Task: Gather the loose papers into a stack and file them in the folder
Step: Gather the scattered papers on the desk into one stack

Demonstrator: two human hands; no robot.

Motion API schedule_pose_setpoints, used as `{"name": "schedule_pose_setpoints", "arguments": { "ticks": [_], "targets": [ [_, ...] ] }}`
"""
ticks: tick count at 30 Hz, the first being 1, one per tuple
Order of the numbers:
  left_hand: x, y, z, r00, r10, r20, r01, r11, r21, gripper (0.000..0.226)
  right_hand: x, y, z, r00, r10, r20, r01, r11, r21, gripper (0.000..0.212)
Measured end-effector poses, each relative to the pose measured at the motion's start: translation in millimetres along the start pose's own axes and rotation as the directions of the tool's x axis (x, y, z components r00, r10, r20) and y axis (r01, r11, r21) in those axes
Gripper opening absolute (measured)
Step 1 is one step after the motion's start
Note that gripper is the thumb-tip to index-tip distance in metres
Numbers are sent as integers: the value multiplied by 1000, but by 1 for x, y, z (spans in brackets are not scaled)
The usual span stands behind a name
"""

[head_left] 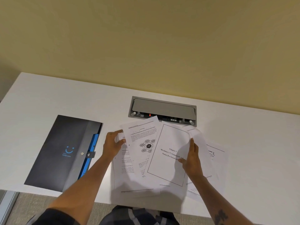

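Several loose white printed papers [165, 159] lie fanned and overlapping on the white desk [48, 98], in front of me. The top sheet reads "Chapter 3"; another shows a round diagram. My left hand [113, 146] pinches the left edges of the sheets between thumb and fingers. My right hand [191, 157] rests on the right side of the pile, thumb on the Chapter 3 sheet and fingers lifting the curled edge of a sheet. A dark folder [65, 151] with a blue smile logo, blue inner tabs and a snap strap lies closed to the left, apart from the papers.
A grey cable and socket box [162, 108] is set into the desk just beyond the papers, its front edge partly covered by them. A yellow wall stands behind the desk. The near desk edge runs just below the pile, with carpet under it.
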State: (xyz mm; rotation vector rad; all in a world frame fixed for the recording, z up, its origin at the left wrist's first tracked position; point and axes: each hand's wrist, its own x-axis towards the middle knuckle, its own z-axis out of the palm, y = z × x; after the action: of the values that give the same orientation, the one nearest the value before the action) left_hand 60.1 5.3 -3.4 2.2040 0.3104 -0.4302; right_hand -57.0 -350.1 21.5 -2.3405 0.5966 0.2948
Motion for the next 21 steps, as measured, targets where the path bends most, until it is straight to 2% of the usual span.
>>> {"name": "schedule_pose_setpoints", "arguments": {
  "ticks": [4,7,10,13,16,21],
  "targets": [
    [4,12,0,999,18,-34,-12,985,174,53,0,1,2,1000,11,-9,-11,1000,17,121],
    [5,15,2,992,105,-74,-87,971,224,53,-2,-1,2,999,26,-20,-25,998,49,123],
    [3,15,9,986,151,-75,-136,975,177,43,-6,-3,2,996,71,-52,-63,988,141,127],
    [-14,34,10,995,98,36,-98,995,-1,34,-6,0,5,972,217,-88,-187,945,268,130],
    [-24,32,19,990,89,112,-78,992,-100,34,-7,10,11,952,285,-111,-231,907,352,116],
    [-31,28,26,1000,-4,27,8,990,-144,20,-8,4,13,964,247,-100,-188,896,402,84]
  ]
}}
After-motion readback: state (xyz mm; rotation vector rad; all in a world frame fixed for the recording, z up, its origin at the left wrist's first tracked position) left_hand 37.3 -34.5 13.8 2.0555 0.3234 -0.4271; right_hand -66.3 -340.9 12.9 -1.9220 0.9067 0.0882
